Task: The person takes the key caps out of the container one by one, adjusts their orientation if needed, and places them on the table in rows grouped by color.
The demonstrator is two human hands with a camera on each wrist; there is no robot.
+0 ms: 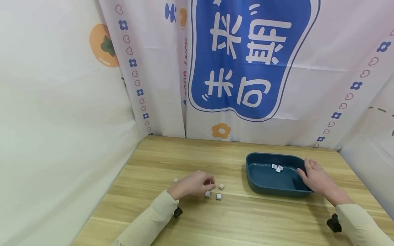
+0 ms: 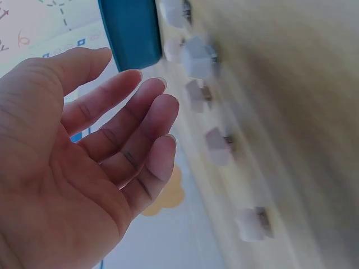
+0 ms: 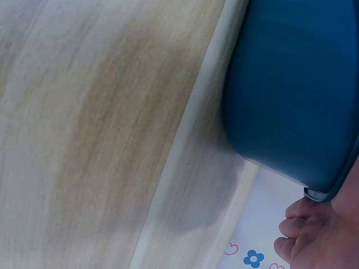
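Observation:
Above the wooden table [image 1: 258,218], my left hand [image 1: 195,183] hovers beside several small, pale, keycap-like blocks. Its fingers are loosely bent in the left wrist view, and nothing shows in the palm. One white block [image 1: 219,196] and a beige block [image 1: 221,186] lie just right of the fingers; another white block [image 1: 207,194] is right below them. A further block [image 1: 175,180] sits left, by the wrist. My right hand [image 1: 318,179] grips the right rim of a dark teal plastic tray [image 1: 277,192], thumb on the inner side. Three white blocks [image 1: 278,169] lie inside it.
A printed white curtain [image 1: 160,112] hangs along the table's back edge. White cloth [image 1: 61,136] covers the left side, and another cloth [image 1: 366,164] the right. Each sleeve has a black device [image 1: 334,223] near the wrist.

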